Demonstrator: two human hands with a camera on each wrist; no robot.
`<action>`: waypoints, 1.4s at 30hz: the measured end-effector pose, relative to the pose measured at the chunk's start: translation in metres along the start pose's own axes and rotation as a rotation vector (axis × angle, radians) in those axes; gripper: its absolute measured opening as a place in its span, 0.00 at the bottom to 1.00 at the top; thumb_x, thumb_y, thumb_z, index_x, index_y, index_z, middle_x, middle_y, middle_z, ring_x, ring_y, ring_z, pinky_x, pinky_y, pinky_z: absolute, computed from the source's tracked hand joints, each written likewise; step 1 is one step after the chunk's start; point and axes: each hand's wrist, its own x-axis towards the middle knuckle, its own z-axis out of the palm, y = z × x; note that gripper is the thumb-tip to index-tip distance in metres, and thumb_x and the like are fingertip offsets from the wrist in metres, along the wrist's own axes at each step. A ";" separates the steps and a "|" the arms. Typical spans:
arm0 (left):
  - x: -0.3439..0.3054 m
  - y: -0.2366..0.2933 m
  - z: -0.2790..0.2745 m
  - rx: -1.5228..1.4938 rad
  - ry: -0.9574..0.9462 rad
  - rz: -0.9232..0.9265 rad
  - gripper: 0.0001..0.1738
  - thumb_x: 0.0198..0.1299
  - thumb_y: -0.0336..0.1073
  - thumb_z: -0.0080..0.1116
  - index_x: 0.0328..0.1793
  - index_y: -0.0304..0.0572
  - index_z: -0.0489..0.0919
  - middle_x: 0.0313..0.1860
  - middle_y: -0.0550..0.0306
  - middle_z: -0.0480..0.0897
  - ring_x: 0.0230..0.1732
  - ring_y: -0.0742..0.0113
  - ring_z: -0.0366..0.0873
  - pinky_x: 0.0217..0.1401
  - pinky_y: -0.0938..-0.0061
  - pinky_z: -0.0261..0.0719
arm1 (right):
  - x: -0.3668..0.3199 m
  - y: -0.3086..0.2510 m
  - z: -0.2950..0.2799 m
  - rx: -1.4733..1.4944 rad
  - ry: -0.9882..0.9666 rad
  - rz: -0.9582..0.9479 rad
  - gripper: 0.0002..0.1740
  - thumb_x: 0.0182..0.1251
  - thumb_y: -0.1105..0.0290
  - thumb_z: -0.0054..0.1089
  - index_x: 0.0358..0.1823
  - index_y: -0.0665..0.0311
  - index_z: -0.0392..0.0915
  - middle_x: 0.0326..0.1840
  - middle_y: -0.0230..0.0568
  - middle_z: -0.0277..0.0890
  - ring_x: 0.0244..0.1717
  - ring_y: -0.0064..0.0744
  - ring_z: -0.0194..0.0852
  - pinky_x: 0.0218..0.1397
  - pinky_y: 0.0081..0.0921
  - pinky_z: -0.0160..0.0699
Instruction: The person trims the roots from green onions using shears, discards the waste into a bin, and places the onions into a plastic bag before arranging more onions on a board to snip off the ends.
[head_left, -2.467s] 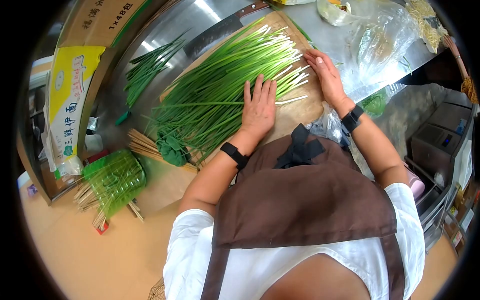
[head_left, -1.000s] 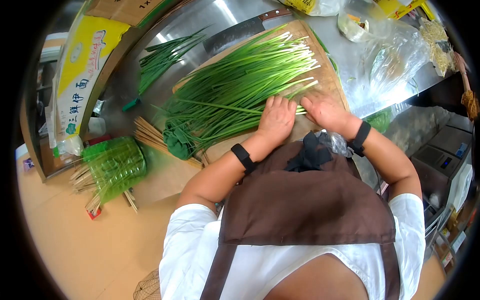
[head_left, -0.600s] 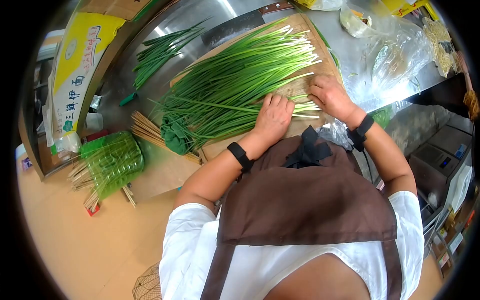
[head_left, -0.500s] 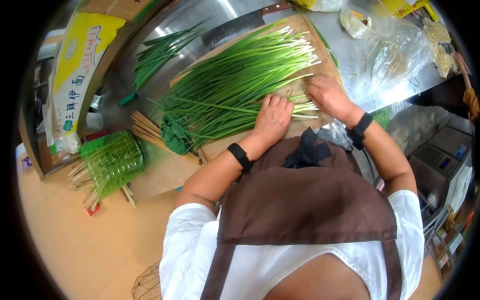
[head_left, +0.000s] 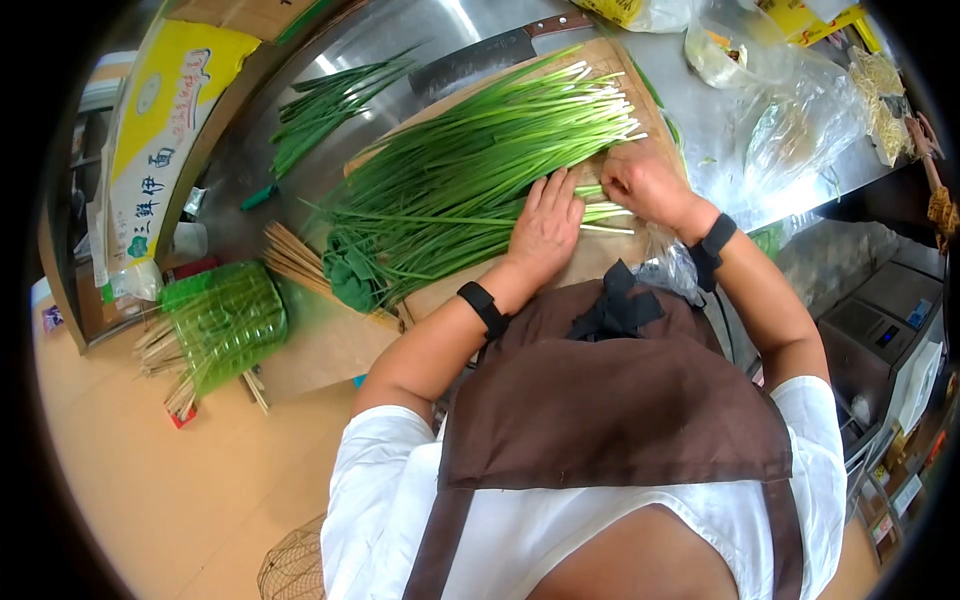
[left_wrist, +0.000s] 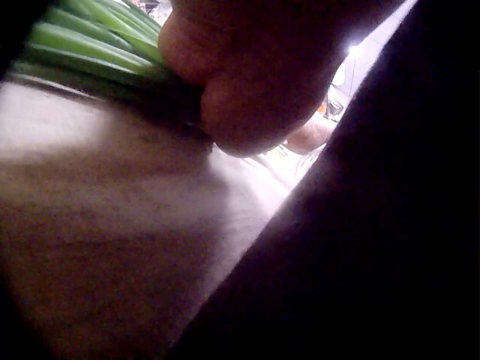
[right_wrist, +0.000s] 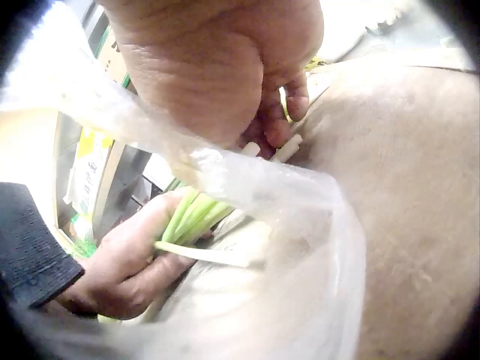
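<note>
Rests the left hand (head_left: 546, 228) on long green stalks with white ends (head_left: 490, 150), fingers nearly straight and close together. Pinches a few white ends in the right hand's (head_left: 648, 188) curled fingers. Spreads the stalks across a tan wooden board (head_left: 652, 108).

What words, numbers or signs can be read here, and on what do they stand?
"三鲜伊面": on the yellow and white cardboard panel.
Its red writing: too blurred.
Marks on the broad steel knife blade: too small.
Lettering on the yellow packet, upper right: too blurred.
</note>
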 end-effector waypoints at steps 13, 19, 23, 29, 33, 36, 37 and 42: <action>0.017 0.004 0.005 0.039 -0.190 -0.096 0.09 0.58 0.32 0.47 0.44 0.39 0.73 0.39 0.51 0.73 0.44 0.55 0.73 0.48 0.63 0.71 | -0.016 -0.012 -0.014 0.289 0.300 0.150 0.06 0.62 0.72 0.58 0.39 0.64 0.79 0.40 0.44 0.76 0.45 0.50 0.74 0.51 0.39 0.73; 0.009 -0.008 0.002 -0.013 -0.146 -0.172 0.07 0.56 0.29 0.49 0.41 0.39 0.70 0.38 0.48 0.73 0.40 0.50 0.74 0.44 0.59 0.74 | -0.062 0.016 0.000 0.253 0.846 0.468 0.09 0.64 0.75 0.54 0.45 0.67 0.77 0.41 0.48 0.76 0.45 0.52 0.73 0.50 0.38 0.73; 0.001 -0.014 0.005 -0.071 -0.131 -0.230 0.11 0.55 0.25 0.50 0.45 0.37 0.69 0.39 0.45 0.74 0.40 0.46 0.75 0.44 0.57 0.75 | -0.086 0.032 -0.002 0.049 0.524 0.694 0.07 0.61 0.74 0.55 0.39 0.67 0.79 0.39 0.49 0.76 0.45 0.51 0.74 0.50 0.39 0.74; 0.003 -0.011 0.000 -0.221 -0.097 -0.218 0.16 0.54 0.26 0.53 0.50 0.37 0.70 0.41 0.43 0.75 0.43 0.43 0.76 0.47 0.57 0.76 | -0.078 0.046 -0.021 -0.152 0.222 0.679 0.06 0.57 0.72 0.55 0.32 0.68 0.78 0.37 0.51 0.76 0.41 0.53 0.77 0.46 0.42 0.77; 0.001 -0.008 -0.016 -0.277 -0.138 -0.224 0.18 0.53 0.25 0.53 0.52 0.37 0.71 0.44 0.42 0.75 0.45 0.42 0.76 0.47 0.55 0.76 | -0.067 0.048 -0.017 -0.280 0.123 0.766 0.07 0.54 0.75 0.53 0.32 0.68 0.79 0.38 0.53 0.78 0.40 0.53 0.79 0.43 0.42 0.79; 0.002 -0.008 -0.035 -0.353 -0.119 -0.245 0.21 0.52 0.24 0.54 0.55 0.36 0.72 0.48 0.40 0.76 0.48 0.39 0.75 0.48 0.54 0.75 | -0.061 0.051 -0.016 -0.271 0.128 0.864 0.08 0.52 0.73 0.54 0.31 0.67 0.81 0.38 0.56 0.79 0.39 0.55 0.80 0.43 0.43 0.80; 0.003 -0.007 -0.044 -0.367 -0.089 -0.246 0.21 0.51 0.24 0.54 0.54 0.37 0.72 0.48 0.40 0.76 0.47 0.40 0.75 0.47 0.54 0.76 | -0.062 0.053 -0.018 -0.255 0.139 0.902 0.09 0.52 0.72 0.54 0.31 0.67 0.81 0.38 0.57 0.79 0.39 0.56 0.80 0.43 0.44 0.80; -0.015 -0.014 -0.056 -0.420 0.052 -0.262 0.18 0.51 0.24 0.53 0.51 0.37 0.74 0.41 0.41 0.79 0.42 0.39 0.77 0.43 0.55 0.77 | -0.070 0.039 -0.033 0.059 0.240 1.026 0.13 0.52 0.65 0.56 0.29 0.70 0.80 0.31 0.64 0.79 0.33 0.58 0.80 0.38 0.49 0.77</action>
